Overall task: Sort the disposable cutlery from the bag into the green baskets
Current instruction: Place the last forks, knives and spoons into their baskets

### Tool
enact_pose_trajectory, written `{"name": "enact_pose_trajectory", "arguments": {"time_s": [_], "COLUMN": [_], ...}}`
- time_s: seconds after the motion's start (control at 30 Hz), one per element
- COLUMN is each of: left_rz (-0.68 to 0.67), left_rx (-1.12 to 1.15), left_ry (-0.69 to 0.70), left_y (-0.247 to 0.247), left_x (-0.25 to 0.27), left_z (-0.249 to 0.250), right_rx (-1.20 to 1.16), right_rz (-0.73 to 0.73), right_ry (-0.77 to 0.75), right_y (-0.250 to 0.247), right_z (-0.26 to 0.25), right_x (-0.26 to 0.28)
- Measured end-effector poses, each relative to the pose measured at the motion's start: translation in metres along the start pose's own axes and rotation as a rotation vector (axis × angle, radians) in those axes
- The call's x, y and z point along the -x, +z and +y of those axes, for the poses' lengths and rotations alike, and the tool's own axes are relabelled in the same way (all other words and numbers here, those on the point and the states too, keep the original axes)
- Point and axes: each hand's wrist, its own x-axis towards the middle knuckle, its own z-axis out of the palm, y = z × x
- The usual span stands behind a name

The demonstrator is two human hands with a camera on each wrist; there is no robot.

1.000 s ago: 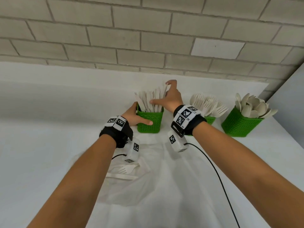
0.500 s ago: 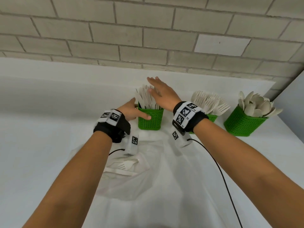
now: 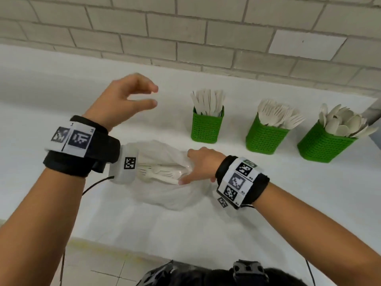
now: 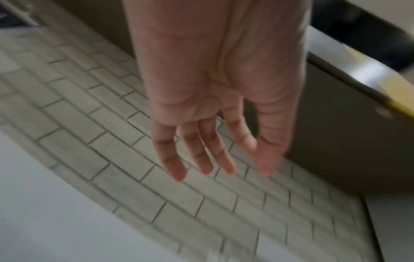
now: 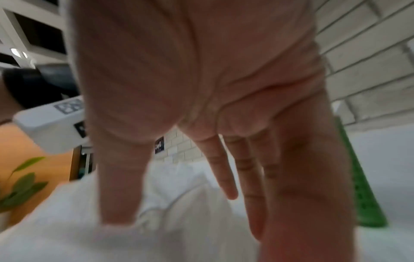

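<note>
With the right hand [image 3: 199, 166] reaching, fingers extended, into the bag [image 3: 165, 195], it should pinch one fork [image 3: 160, 174] by its handle while the empty, loosely spread left hand [image 3: 121, 100] above the bag pins the plastic down.

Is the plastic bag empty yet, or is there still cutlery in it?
Not empty. Through the clear plastic bag a few white forks show lying flat, where the right hand reaches in. How many remain cannot be told.
</note>
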Motion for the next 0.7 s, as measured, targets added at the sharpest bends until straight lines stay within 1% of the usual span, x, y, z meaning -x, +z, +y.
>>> {"name": "enact_pose_trajectory", "arguments": {"time_s": [0.03,0.07,0.1,0.13,0.17,0.2,0.23,0.3,0.33,0.37,0.4,0.43,0.47,0.5,0.53,0.57,0.63,0.7], "left_rz": [-0.153,-0.336,-0.526,-0.679,-0.762,-0.775,-0.743,-0.651,-0.621,-0.604,-0.597,-0.593,-0.586,-0.571,-0.548,-0.52,-0.464,-0.41], "left_rx": [-0.185,-0.382,-0.569,-0.727,-0.831,-0.875,-0.882,-0.864,-0.853,-0.847,-0.846,-0.84,-0.831,-0.825,-0.828,-0.831,-0.813,-0.786], "left_ry": [-0.016,-0.069,-0.151,-0.243,-0.317,-0.363,-0.381,-0.37,-0.353,-0.332,-0.312,-0.299,-0.297,-0.298,-0.301,-0.307,-0.352,-0.4], "left_y": [0.004,0.012,0.021,0.03,0.038,0.044,0.049,0.055,0.058,0.062,0.066,0.069,0.071,0.072,0.071,0.069,0.068,0.075], "left_x": [0.007,0.014,0.019,0.024,0.028,0.03,0.031,0.032,0.033,0.035,0.038,0.04,0.043,0.044,0.046,0.048,0.053,0.059], "left_z": [-0.005,-0.013,-0.023,-0.033,-0.043,-0.052,-0.058,-0.064,-0.064,-0.063,-0.062,-0.061,-0.059,-0.059,-0.058,-0.059,-0.06,-0.058], "right_rx": [0.052,0.079,0.089,0.085,0.068,0.04,0.009,-0.017,0.019,0.09,0.167,0.221,0.243,0.258,0.267,0.263,0.25,0.264], "right_rz": [-0.02,-0.019,0.001,0.033,0.067,0.102,0.14,0.253,0.34,0.422,0.466,0.439,0.345,0.217,0.108,0.044,0.018,0.036], "right_ry": [-0.012,-0.029,-0.046,-0.057,-0.06,-0.056,-0.041,-0.021,-0.052,-0.126,-0.235,-0.34,-0.398,-0.39,-0.346,-0.294,-0.239,-0.247], "right_y": [0.005,0.007,0.007,0.006,0.004,0.002,0.0,-0.001,0.001,0.004,0.009,0.016,0.024,0.032,0.036,0.038,0.036,0.037], "right_z": [-0.003,-0.004,-0.004,-0.001,0.003,0.009,0.015,0.02,0.019,0.014,0.008,0.002,-0.002,-0.003,0.0,0.006,0.017,0.022], "right_x": [-0.004,-0.006,-0.008,-0.009,-0.01,-0.011,-0.01,-0.005,-0.002,0.001,0.004,0.007,0.008,0.008,0.008,0.007,0.008,0.007]}}
